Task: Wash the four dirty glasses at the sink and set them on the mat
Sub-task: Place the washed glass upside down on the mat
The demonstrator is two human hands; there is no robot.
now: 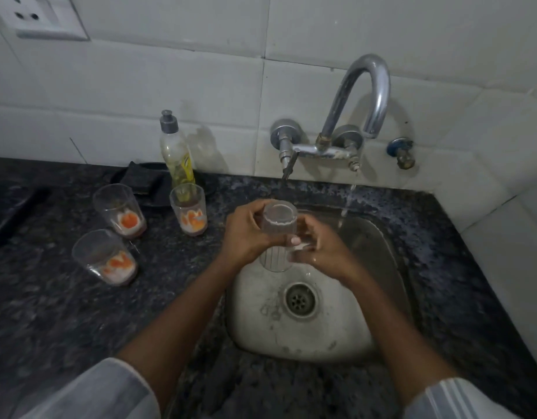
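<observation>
Both hands clasp one ribbed glass (pixel 278 234) over the sink (pixel 379 237), near its back edge: the left hand (pixel 246 234) wraps its side, the right hand (pixel 318 247) pinches its lower part. Three dirty glasses with orange prints (pixel 188 214) (pixel 119 211) (pixel 105 257) stand on the dark counter (pixel 49 313) left of the sink, before a soap bottle (pixel 176 155). Water runs from the tap (pixel 349 140).
</observation>
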